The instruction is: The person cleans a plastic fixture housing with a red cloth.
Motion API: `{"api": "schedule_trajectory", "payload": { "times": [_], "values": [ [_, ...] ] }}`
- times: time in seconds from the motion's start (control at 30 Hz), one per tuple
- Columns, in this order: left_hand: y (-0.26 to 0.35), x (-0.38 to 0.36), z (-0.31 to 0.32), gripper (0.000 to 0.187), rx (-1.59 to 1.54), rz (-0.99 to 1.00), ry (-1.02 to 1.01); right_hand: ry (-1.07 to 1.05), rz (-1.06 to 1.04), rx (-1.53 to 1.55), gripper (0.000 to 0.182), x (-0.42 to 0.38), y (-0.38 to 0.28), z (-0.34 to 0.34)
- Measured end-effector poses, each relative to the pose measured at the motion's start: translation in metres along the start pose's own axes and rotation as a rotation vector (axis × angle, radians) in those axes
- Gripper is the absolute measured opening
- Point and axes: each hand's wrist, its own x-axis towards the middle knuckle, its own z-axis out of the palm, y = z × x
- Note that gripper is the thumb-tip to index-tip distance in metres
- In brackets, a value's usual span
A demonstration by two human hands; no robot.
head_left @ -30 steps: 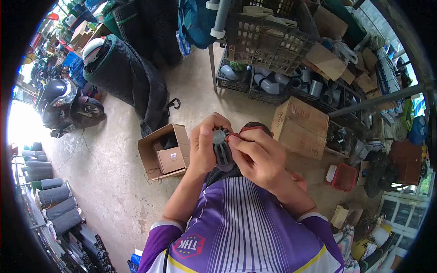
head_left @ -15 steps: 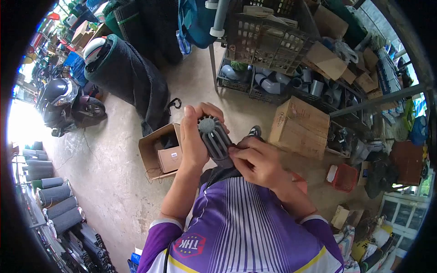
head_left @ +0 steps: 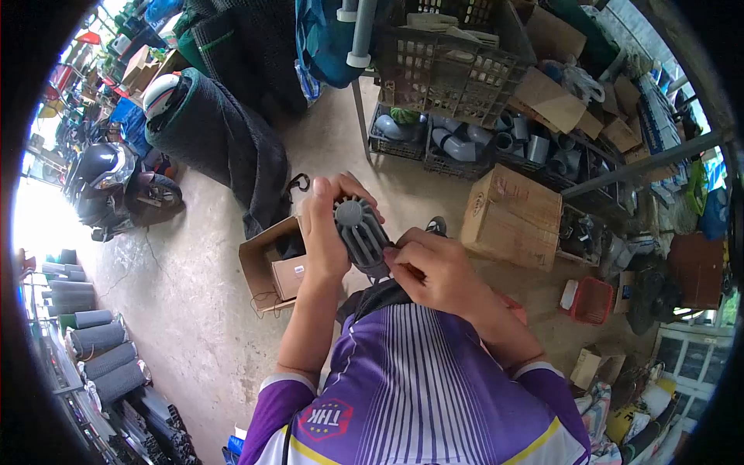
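Note:
A grey plastic pipe strainer [head_left: 362, 236], slotted along its sides with a round cap on top, is held upright in front of my chest. My left hand [head_left: 323, 236] wraps round it from the left, thumb along its side. From the right, my right hand [head_left: 430, 267] has its thumb and forefinger pinched against the strainer's lower side. Whether a small piece sits in that pinch is hidden by the fingers.
An open cardboard box [head_left: 263, 267] with a smaller carton inside stands on the floor. A large closed carton [head_left: 511, 217] and a red basket [head_left: 591, 301] lie to the right. Crates [head_left: 457, 74] of grey pipe fittings fill the rack ahead. A mesh roll [head_left: 221, 136] and motorbike [head_left: 128, 182] stand left.
My right hand has shifted slightly left and up, staying at the strainer's lower side. The strainer has barely moved, and my left hand keeps its hold. The view has tilted a little.

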Motion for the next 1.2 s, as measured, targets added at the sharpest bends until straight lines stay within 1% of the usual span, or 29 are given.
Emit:
{"api": "schedule_trajectory", "payload": {
  "times": [0.03, 0.13, 0.23, 0.37, 0.47, 0.57, 0.67, 0.77, 0.87, 0.97, 1.07, 1.17, 1.2],
  "values": [
    [-0.002, -0.001, 0.002, 0.069, 0.065, 0.004, 0.006, -0.03, 0.039, 0.042, 0.015, -0.001, 0.002, -0.003],
    [-0.003, 0.001, 0.007, 0.069, -0.16, -0.099, -0.002, -0.098, 0.329, 0.506, 0.012, 0.0, 0.006, -0.012],
    [-0.004, 0.004, 0.005, 0.07, -0.286, -0.072, -0.135, -0.104, 0.504, 0.916, 0.013, -0.003, 0.009, -0.017],
    [-0.004, 0.004, 0.005, 0.07, -0.333, -0.132, -0.174, -0.014, 0.494, 1.133, 0.013, -0.01, 0.023, -0.007],
    [-0.006, 0.003, 0.005, 0.069, -0.368, -0.145, -0.184, -0.054, 0.518, 1.147, 0.014, -0.01, 0.024, -0.009],
    [-0.006, 0.004, 0.006, 0.068, -0.422, -0.154, -0.203, -0.044, 0.477, 1.153, 0.014, -0.008, 0.02, -0.01],
    [-0.007, 0.004, 0.004, 0.068, -0.433, -0.154, -0.257, -0.095, 0.526, 1.117, 0.015, -0.01, 0.024, -0.012],
    [-0.007, 0.003, 0.005, 0.071, -0.482, -0.198, -0.216, -0.024, 0.439, 1.096, 0.014, -0.007, 0.019, -0.008],
    [-0.008, 0.002, 0.005, 0.069, -0.485, -0.212, -0.181, 0.045, 0.491, 0.905, 0.014, -0.004, 0.004, -0.012],
    [-0.01, 0.001, 0.004, 0.068, -0.49, -0.201, -0.211, 0.114, 0.294, 0.617, 0.014, 0.0, -0.007, -0.009],
    [-0.01, 0.001, 0.003, 0.065, -0.48, -0.173, -0.227, 0.192, 0.01, 0.281, 0.016, 0.008, -0.006, -0.007],
    [-0.012, 0.0, 0.003, 0.061, -0.353, -0.089, -0.27, 0.237, -0.075, 0.071, 0.017, 0.011, -0.014, -0.005],
    [-0.014, -0.002, 0.004, 0.06, -0.364, -0.092, -0.252, 0.256, -0.104, 0.044, 0.017, 0.013, -0.015, -0.005]
  ]
}}
